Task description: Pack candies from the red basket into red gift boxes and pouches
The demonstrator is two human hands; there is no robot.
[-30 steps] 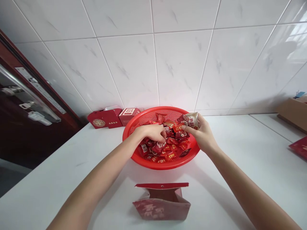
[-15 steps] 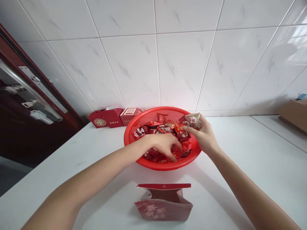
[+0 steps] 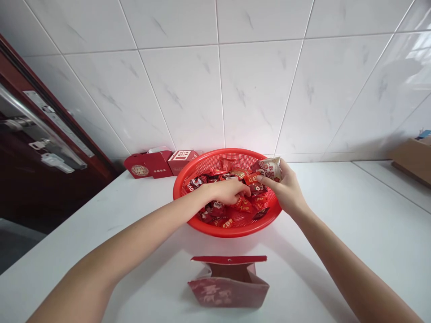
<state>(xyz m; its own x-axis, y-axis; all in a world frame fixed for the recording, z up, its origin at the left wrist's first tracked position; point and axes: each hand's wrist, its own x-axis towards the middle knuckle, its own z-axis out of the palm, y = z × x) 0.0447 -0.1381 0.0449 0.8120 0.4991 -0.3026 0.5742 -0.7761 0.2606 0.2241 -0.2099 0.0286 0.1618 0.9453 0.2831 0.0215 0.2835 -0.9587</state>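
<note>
A red plastic colander [image 3: 232,232] on the white counter is filled with wrapped candies [image 3: 244,205], mostly red. My left hand [image 3: 230,190] reaches into it with curled fingers among the candies; what they grip, if anything, is hidden. At the colander's right rim, my right hand [image 3: 284,186] pinches a cream-and-red snack packet [image 3: 269,168] between thumb and fingers. Red wrappers lie against that packet, and I cannot tell whether they are held too. In front of the colander stands a red paper gift box [image 3: 230,294] with its top open.
Against the tiled wall, left of the colander, sit a red carton [image 3: 148,165] and a small red-and-white box [image 3: 183,160]. A brown cardboard box [image 3: 412,157] is at the far right. A dark red door [image 3: 43,166] with keys in its lock stands at the left.
My left hand has moved slightly up and back within the colander, and its fingers have drawn closer together. More red candies show at the front. My right hand stays at the rim with the packet.
</note>
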